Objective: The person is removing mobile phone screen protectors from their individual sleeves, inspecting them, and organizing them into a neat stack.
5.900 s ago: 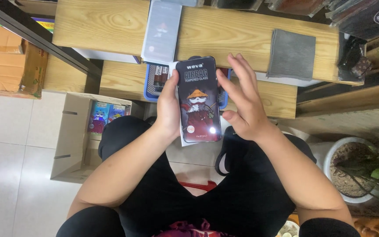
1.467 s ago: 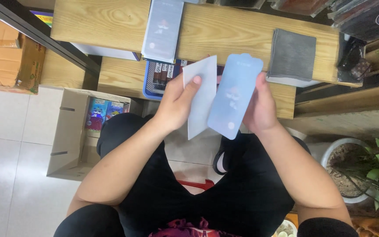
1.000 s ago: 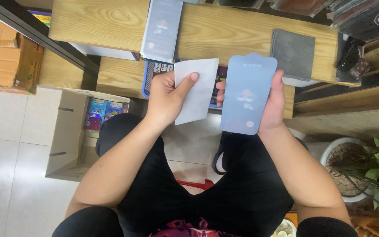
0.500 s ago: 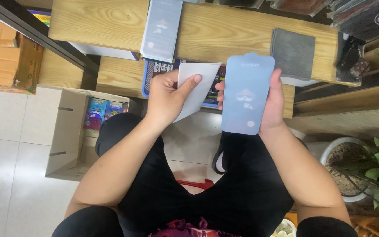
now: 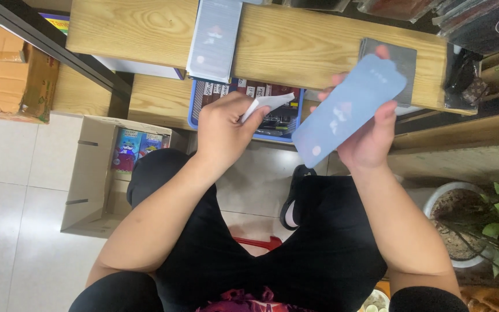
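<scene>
My right hand (image 5: pixel 369 138) holds a pale blue phone-shaped film sheet (image 5: pixel 347 111), tilted with its top toward the upper right. My left hand (image 5: pixel 222 133) pinches a white paper piece (image 5: pixel 268 103), seen nearly edge-on. Both hands are raised in front of a wooden shelf (image 5: pixel 295 40). Behind the white piece sits a blue tray (image 5: pixel 194 115) with dark packages in it.
A stack of pale film sheets (image 5: pixel 213 39) lies on the upper shelf, and a grey square pad (image 5: pixel 405 58) lies behind the blue sheet. An open cardboard box (image 5: pixel 96 173) with colourful packs stands on the tiled floor at left. A potted plant (image 5: pixel 480 225) is at right.
My left hand turned the white piece from flat-on to nearly edge-on and lowered it. My right hand tilted the blue sheet clockwise. Much earlier both hands held a dark printed package.
</scene>
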